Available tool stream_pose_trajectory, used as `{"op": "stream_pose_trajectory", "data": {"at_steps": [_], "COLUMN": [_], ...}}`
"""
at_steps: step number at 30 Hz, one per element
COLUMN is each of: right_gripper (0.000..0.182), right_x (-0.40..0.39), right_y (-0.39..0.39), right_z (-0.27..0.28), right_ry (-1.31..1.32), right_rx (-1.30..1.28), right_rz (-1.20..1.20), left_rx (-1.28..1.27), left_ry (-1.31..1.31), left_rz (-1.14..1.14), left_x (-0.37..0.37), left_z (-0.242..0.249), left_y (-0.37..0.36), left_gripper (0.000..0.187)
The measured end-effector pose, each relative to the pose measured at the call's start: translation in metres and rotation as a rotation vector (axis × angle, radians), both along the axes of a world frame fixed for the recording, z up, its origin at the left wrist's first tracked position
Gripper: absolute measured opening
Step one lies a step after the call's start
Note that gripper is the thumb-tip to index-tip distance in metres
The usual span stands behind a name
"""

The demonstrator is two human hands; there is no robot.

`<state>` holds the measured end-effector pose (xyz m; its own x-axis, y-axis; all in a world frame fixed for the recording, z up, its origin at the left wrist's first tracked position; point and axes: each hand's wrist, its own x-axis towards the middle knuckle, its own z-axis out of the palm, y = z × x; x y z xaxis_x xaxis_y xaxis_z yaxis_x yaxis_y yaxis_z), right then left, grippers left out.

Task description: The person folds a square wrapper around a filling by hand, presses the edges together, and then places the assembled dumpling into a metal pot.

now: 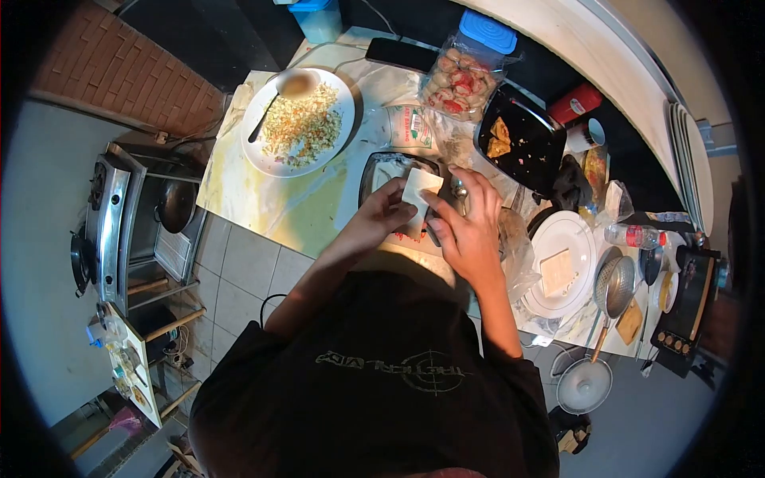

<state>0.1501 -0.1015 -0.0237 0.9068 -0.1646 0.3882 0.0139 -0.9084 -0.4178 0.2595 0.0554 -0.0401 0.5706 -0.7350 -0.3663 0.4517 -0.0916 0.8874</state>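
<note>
A small pale square wrapper sheet (422, 183) is held up in front of me, over the table edge. My left hand (384, 209) pinches its left side between thumb and fingers. At its right side, the thumb and index finger of my right hand (468, 219) grip the sheet, while the other fingers reach forward. Beneath the hands sits a black dish (373, 163) with something whitish in it, partly hidden. To the right, a white plate (586, 271) bears a stack of similar square wrappers (558, 272).
A white plate (253, 147) holds chopped vegetables (299, 126) and a spoon. Behind stand a bag of reddish-white balls (462, 84) and a black tray (526, 159) with browned pieces. A plastic bottle (635, 236) and strainers (615, 287) lie right; a stove (111, 231) stands left.
</note>
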Motion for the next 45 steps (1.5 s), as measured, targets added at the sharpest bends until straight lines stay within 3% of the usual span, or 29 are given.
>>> {"op": "stream_pose_trajectory", "data": {"at_steps": [3, 15, 24, 34, 36, 38, 40, 41, 45], "right_gripper": [0.032, 0.035, 0.034, 0.031, 0.031, 0.039, 0.05, 0.058, 0.057], "right_x": [0.002, -0.005, -0.015, 0.007, 0.008, 0.015, 0.018, 0.021, 0.024], "right_y": [0.004, 0.021, 0.033, 0.027, 0.024, 0.023, 0.032, 0.031, 0.028], "right_z": [0.0, 0.02, 0.02, 0.026, 0.02, 0.006, -0.004, -0.011, -0.024], "right_ry": [0.031, 0.023, -0.027, -0.045, -0.135, -0.222, -0.129, -0.1, -0.116], "right_rx": [-0.028, -0.075, -0.051, -0.059, 0.392, 0.423, 1.366, 1.477, 1.534], "right_rz": [0.041, 0.078, -0.013, 0.033, -0.058, -0.049, -0.073, -0.104, -0.117], "left_rx": [-0.09, -0.262, -0.244, -0.212, -0.252, -0.266, -0.273, -0.254, -0.213], "left_ry": [-0.003, -0.069, 0.028, -0.094, 0.093, 0.165, 0.235, 0.166, 0.071], "left_rz": [-0.139, -0.107, -0.171, -0.104, -0.102, -0.095, -0.087, -0.085, -0.062], "left_x": [0.005, 0.0, 0.006, 0.021, 0.021, 0.022, 0.019, 0.017, 0.014], "left_z": [-0.022, -0.017, -0.003, -0.004, 0.007, 0.006, 0.001, -0.002, -0.018], "left_y": [0.002, 0.016, 0.04, 0.034, 0.029, 0.021, 0.015, 0.012, 0.011], "left_gripper": [0.051, 0.044, 0.042, 0.042, 0.041, 0.04, 0.039, 0.039, 0.039]}}
